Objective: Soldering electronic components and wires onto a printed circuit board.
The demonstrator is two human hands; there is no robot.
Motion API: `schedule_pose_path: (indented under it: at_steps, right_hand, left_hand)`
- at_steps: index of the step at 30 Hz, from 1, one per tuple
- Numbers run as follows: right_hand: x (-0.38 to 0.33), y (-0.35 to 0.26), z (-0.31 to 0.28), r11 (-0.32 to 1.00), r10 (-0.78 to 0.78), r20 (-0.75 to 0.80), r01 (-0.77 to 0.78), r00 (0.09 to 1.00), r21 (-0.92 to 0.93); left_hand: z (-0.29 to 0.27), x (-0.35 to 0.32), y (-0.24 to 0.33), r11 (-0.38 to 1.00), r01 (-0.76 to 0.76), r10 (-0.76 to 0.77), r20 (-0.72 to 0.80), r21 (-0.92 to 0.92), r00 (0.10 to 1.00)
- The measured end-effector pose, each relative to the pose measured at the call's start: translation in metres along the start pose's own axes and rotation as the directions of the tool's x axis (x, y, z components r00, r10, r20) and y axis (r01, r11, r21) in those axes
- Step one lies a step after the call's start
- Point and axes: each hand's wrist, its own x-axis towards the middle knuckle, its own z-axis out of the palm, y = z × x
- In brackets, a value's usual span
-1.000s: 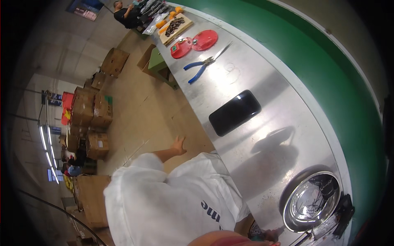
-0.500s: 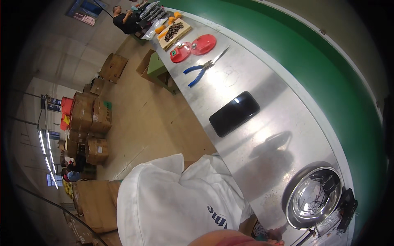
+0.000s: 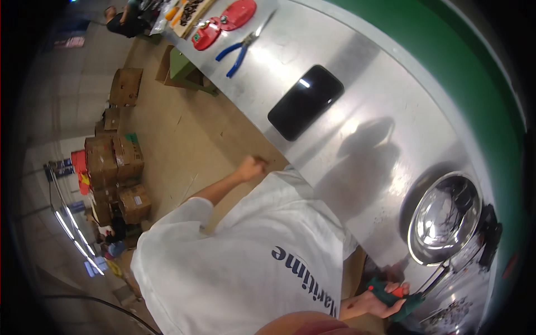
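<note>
My left hand (image 3: 252,168) is off the near edge of the metal bench, fingers curled in; whether anything is inside them I cannot make out. At the lower right my right hand (image 3: 382,303) is wrapped round a dark green power tool (image 3: 410,307) with red parts. A thin dark shaft points from it toward a round steel bowl (image 3: 414,248), which holds a few dark pieces. A black smartphone (image 3: 306,103) lies face up mid-bench. Beyond it, blue-handled pliers (image 3: 240,54) lie with their jaws pointing away.
Two red round parts (image 3: 238,15) and a wooden board (image 3: 195,22) with dark bits are farther along the bench (image 3: 363,201). Small dark pieces (image 3: 449,314) lie beside the bowl, near a black object (image 3: 491,237). Stacked cartons (image 3: 103,159) stand leftward; another person (image 3: 124,23) sits far off.
My left hand and forearm have come into view. My right hand now shows with the green tool in its grip. The view has shifted, moving the phone and pliers up and left.
</note>
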Motion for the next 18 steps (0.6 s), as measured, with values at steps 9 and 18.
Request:
schedule_pose_path:
  at_steps: [9,18]
  right_hand:
    - [0.003,-0.002,-0.009,0.997,-0.076,-0.040,0.076,0.996,-0.008]
    - [-0.001,0.004,-0.008,0.996,-0.092,-0.098,0.093,0.991,0.005]
  left_hand:
    - [-0.082,-0.063,0.224,0.412,-0.567,0.911,-0.313,0.713,0.269]
    - [-0.055,-0.049,0.280,0.230,-0.544,0.945,-0.053,0.807,0.321]
